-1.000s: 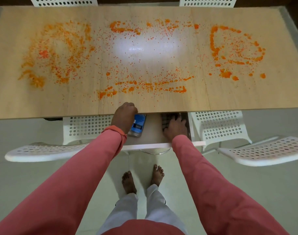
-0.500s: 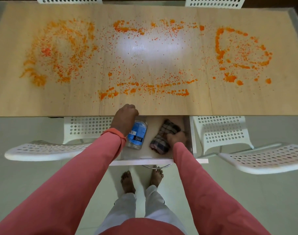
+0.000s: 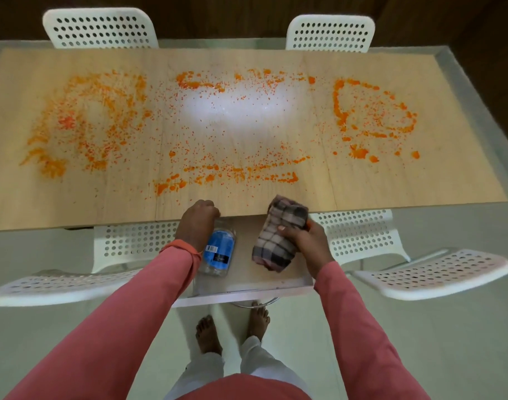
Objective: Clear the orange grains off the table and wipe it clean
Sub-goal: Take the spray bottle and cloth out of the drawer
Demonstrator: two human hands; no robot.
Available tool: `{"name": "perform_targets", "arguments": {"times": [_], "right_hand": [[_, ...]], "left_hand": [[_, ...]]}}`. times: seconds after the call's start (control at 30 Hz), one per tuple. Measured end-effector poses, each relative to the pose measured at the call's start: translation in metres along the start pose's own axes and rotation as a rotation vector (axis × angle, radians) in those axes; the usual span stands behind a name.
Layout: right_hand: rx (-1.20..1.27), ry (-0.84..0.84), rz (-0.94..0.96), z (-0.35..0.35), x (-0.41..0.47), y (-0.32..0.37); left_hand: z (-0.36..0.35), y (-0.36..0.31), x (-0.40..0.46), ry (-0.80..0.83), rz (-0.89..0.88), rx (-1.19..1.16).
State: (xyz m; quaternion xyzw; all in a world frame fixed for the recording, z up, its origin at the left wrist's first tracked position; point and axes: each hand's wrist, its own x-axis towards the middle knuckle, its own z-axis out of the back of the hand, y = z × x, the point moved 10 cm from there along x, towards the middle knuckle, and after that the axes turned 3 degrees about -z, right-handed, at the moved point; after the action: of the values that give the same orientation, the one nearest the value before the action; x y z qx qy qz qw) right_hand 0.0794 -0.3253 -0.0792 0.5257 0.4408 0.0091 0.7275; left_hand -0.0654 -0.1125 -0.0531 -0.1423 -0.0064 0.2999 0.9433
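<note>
Orange grains [image 3: 223, 171] cover the table [image 3: 449, 174] in three patches, left, middle and right, none cleared yet, so we judge the step in hand is fetching supplies from the open drawer [image 3: 247, 287] at the near edge. Our right hand [image 3: 304, 241] grips the folded checked cloth [image 3: 278, 238], lifted over the drawer; best raise it clear of the table edge before swinging over. Our left hand [image 3: 197, 223] curls around the top of the lying water bottle [image 3: 219, 249], though we cannot tell how firmly.

chairs [image 3: 99, 28]: 5 | bottle [image 3: 219, 249]: 1 | cloth [image 3: 278, 238]: 1 | hands [image 3: 196, 223]: 2
</note>
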Motion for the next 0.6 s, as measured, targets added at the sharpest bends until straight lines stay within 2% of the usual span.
{"name": "perform_targets", "arguments": {"times": [0.13,0.23,0.3,0.43,0.5,0.6], "right_hand": [[0.151,-0.157,0.032,0.036,0.034,0.042],[0.145,-0.272,0.026,0.06,0.069,0.064],[0.013,-0.399,0.013,0.078,0.083,0.072],[-0.43,-0.568,0.08,0.09,0.083,0.085],[-0.493,-0.635,0.117,0.09,0.076,0.084],[-0.437,-0.72,0.16,0.085,0.055,0.075]], "left_hand": [[-0.002,0.002,0.0,0.003,0.012,0.01],[-0.003,0.002,0.0,0.003,0.02,0.015],[-0.003,0.003,0.0,-0.001,0.023,0.014],[-0.005,0.005,0.0,0.009,0.032,0.02],[-0.005,0.004,0.0,0.01,0.03,0.02],[-0.004,0.004,0.001,0.006,0.032,0.014]]}}
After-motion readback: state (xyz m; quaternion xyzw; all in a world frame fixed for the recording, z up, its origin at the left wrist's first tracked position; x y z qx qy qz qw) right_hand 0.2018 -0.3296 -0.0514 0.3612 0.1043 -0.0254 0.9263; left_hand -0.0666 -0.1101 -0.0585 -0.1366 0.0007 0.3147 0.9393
